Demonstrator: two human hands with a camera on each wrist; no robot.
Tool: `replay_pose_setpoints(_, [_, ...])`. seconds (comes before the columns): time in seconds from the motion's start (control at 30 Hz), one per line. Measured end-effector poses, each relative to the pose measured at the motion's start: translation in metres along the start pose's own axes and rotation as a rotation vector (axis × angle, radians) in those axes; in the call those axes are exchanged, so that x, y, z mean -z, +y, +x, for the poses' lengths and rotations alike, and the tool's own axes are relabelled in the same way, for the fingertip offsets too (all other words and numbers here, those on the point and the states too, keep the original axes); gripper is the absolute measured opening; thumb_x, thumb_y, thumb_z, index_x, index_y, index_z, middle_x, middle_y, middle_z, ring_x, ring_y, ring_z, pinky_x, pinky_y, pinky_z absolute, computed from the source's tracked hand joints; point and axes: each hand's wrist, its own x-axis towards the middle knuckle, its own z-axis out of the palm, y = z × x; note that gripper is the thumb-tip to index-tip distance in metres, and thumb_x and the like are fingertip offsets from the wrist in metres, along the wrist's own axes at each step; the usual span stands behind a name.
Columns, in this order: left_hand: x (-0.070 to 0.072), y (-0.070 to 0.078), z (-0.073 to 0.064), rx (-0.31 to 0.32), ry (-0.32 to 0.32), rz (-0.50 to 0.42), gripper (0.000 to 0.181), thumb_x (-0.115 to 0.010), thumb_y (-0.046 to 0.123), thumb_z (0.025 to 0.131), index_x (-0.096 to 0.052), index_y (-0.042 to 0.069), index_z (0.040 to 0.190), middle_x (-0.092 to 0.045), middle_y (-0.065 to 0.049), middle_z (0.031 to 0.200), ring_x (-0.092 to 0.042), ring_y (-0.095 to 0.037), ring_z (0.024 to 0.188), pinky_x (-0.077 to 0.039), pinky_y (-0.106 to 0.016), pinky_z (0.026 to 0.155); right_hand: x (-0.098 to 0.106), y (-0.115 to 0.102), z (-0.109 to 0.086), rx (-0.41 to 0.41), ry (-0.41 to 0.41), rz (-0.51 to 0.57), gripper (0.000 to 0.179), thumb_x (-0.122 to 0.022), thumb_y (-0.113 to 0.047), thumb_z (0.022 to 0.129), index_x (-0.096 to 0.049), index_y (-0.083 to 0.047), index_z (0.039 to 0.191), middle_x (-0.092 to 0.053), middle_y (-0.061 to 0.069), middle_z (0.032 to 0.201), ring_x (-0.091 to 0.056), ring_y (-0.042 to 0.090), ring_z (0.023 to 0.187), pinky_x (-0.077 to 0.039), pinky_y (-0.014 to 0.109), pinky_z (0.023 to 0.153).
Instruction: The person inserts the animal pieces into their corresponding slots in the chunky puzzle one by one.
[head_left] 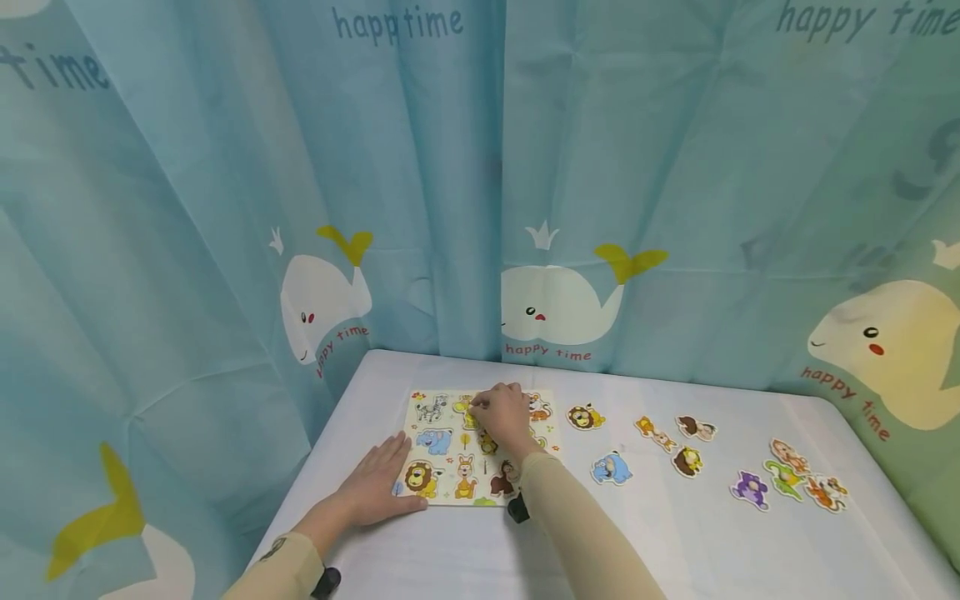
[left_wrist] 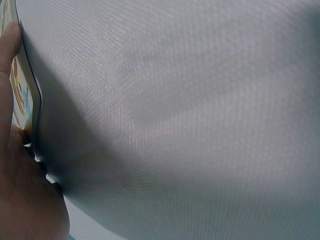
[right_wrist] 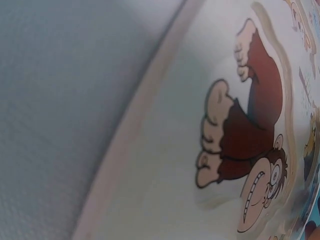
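Note:
A pale animal puzzle board (head_left: 442,498) lies on the white table, printed with a zebra, an elephant, a lion, a kangaroo and a brown ape (right_wrist: 265,100). Flat beside its lower left corner, my left hand (head_left: 375,483) has fingers extended along the left edge and thumb touching the front edge; part of this hand (left_wrist: 30,200) shows in the left wrist view. Over the board's upper middle, my right hand (head_left: 506,421) bends its fingers and pinches at a yellow puzzle piece (head_left: 468,417), mostly covered by the fingers. Its exact seating is hidden.
Loose animal pieces lie right of the board: a lion (head_left: 585,417), an elephant (head_left: 611,469), a kangaroo (head_left: 656,434), an ape (head_left: 696,428) and a purple animal (head_left: 750,490), with several others. A blue whale-print curtain (head_left: 450,208) hangs behind the table.

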Motion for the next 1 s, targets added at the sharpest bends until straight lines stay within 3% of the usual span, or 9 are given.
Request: replay_pose_setpoints(1.0, [-0.0003,0.0010,0.0001,-0.001,0.006,0.021,0.114,-0.069,0.071,0.083,-0.025,0.000,0.161,-0.018,-0.016,0.169,-0.015,-0.033,0.156,-0.015,-0.051,0.126,-0.0015,-0.0041,-0.0008,0.026,0.024,-0.040,0.011,-0.080,-0.034,0.091,-0.082,-0.023,0.092,-0.064,-0.003,0.092,-0.052,0.026,0.102,-0.043,0.051,0.089])
